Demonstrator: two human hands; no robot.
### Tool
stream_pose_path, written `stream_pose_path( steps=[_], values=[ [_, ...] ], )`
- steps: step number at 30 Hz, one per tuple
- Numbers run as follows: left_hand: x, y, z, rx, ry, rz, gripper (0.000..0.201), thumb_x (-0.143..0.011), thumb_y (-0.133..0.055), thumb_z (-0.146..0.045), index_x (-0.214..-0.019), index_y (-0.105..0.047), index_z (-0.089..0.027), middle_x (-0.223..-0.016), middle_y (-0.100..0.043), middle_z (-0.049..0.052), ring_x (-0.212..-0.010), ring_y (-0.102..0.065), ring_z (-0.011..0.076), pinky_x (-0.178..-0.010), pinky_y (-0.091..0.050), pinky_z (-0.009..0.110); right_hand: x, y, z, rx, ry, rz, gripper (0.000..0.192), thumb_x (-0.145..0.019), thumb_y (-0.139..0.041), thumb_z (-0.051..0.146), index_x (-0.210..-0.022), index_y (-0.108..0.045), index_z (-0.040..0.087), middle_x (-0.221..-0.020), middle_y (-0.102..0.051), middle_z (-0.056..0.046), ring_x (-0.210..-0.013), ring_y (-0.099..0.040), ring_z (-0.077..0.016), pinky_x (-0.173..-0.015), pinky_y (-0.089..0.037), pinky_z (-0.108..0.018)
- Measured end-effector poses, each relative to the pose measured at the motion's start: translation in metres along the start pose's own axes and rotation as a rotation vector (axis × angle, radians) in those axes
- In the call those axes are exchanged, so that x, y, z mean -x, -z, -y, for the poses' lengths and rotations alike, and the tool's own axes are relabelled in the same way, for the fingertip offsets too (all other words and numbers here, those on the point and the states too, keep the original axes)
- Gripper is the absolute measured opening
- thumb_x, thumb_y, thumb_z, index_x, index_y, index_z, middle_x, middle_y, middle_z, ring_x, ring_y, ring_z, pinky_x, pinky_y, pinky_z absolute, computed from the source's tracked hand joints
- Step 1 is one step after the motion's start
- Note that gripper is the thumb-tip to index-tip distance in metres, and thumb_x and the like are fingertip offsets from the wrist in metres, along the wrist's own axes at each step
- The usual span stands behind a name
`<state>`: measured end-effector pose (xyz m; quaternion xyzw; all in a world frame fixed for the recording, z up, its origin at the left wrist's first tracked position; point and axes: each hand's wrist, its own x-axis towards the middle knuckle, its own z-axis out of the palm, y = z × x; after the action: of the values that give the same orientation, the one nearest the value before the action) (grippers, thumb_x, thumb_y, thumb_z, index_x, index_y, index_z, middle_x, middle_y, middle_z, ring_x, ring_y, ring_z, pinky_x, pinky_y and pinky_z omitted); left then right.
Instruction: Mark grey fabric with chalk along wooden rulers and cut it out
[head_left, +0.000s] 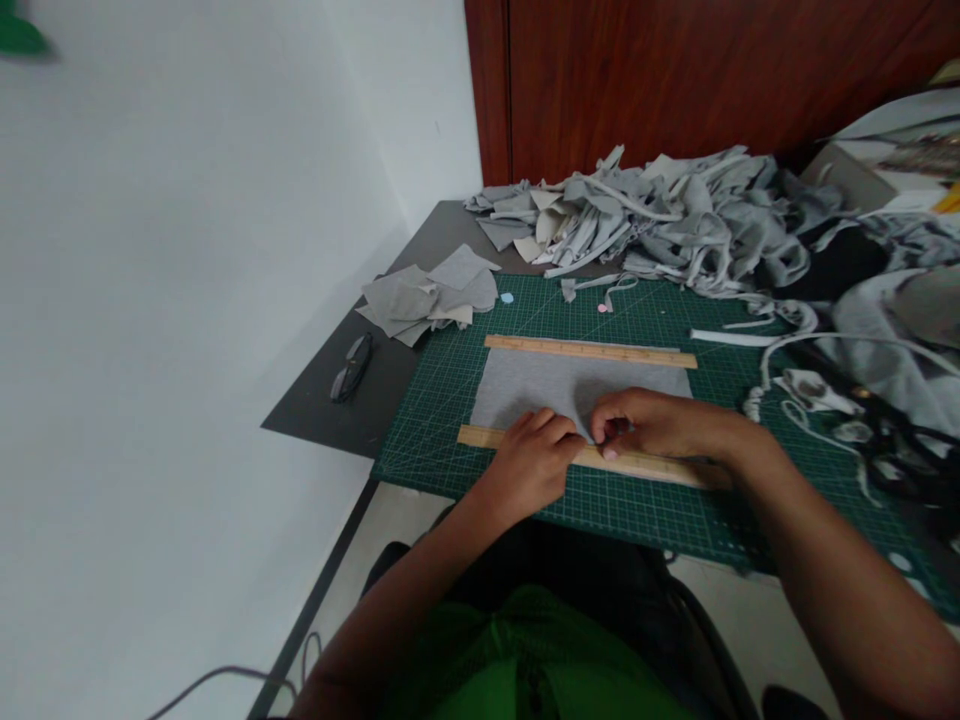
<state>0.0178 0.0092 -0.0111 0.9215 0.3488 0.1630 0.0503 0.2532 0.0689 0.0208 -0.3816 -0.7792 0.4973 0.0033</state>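
A grey fabric rectangle lies flat on the green cutting mat. One wooden ruler runs along its far edge, a second wooden ruler along its near edge. My left hand rests on the near ruler, fingers curled at the fabric's edge. My right hand sits just right of it, fingertips pinched together at the fabric's near edge above the ruler. What the fingers pinch is too small to make out.
A big heap of grey fabric scraps covers the far side of the table. A smaller stack of grey pieces lies at the mat's far left corner. Dark glasses lie on the grey table, left of the mat. Strips and scissors clutter the right side.
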Motion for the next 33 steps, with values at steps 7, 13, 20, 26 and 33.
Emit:
stream_pose_path(
  steps=[7, 13, 20, 26, 33],
  values=[
    [0.000, 0.001, -0.006, -0.097, 0.106, -0.057, 0.013, -0.099, -0.059, -0.019, -0.105, -0.070, -0.019, -0.109, -0.068, 0.006, -0.107, -0.057, 0.0252, -0.086, -0.048, 0.042, 0.002, 0.000, 0.001, 0.003, -0.010, 0.000, 0.014, -0.076, -0.067, 0.029, -0.087, -0.068, 0.020, -0.086, -0.065, -0.003, -0.081, -0.058, -0.0210, -0.074, -0.045, -0.032],
    [-0.002, 0.005, -0.014, -0.181, 0.324, -0.056, 0.026, -0.101, -0.057, -0.039, -0.106, -0.069, -0.017, -0.110, -0.067, 0.011, -0.109, -0.058, 0.0312, -0.089, -0.049, 0.049, 0.002, 0.000, 0.001, 0.008, -0.015, -0.004, 0.016, -0.076, -0.067, 0.030, -0.088, -0.068, 0.019, -0.085, -0.063, -0.003, -0.080, -0.057, -0.0212, -0.073, -0.044, -0.033],
    [0.001, 0.001, -0.018, -0.247, 0.528, -0.081, 0.056, -0.102, -0.050, -0.052, -0.140, -0.057, -0.012, -0.151, -0.051, 0.021, -0.145, -0.038, 0.0465, -0.115, -0.035, 0.068, 0.003, -0.001, 0.000, 0.008, 0.003, -0.020, 0.016, -0.078, -0.069, 0.033, -0.087, -0.067, 0.020, -0.083, -0.062, -0.002, -0.079, -0.057, -0.0205, -0.070, -0.044, -0.031],
    [0.003, -0.004, -0.021, -0.248, 0.590, -0.044, 0.068, -0.102, -0.042, -0.062, -0.152, -0.050, -0.017, -0.161, -0.045, 0.018, -0.150, -0.032, 0.0501, -0.117, -0.030, 0.076, 0.003, 0.000, -0.004, -0.013, 0.022, -0.011, 0.018, -0.079, -0.068, 0.034, -0.088, -0.066, 0.019, -0.085, -0.063, -0.003, -0.081, -0.058, -0.0207, -0.072, -0.045, -0.031],
    [0.004, -0.003, -0.020, -0.253, 0.581, -0.040, 0.072, -0.102, -0.042, -0.064, -0.154, -0.048, -0.015, -0.164, -0.040, 0.020, -0.152, -0.030, 0.0505, -0.116, -0.029, 0.077, 0.003, -0.001, -0.008, 0.004, 0.023, -0.019, 0.019, -0.079, -0.069, 0.035, -0.090, -0.069, 0.020, -0.088, -0.065, -0.003, -0.084, -0.059, -0.0215, -0.075, -0.046, -0.032]
  ],
)
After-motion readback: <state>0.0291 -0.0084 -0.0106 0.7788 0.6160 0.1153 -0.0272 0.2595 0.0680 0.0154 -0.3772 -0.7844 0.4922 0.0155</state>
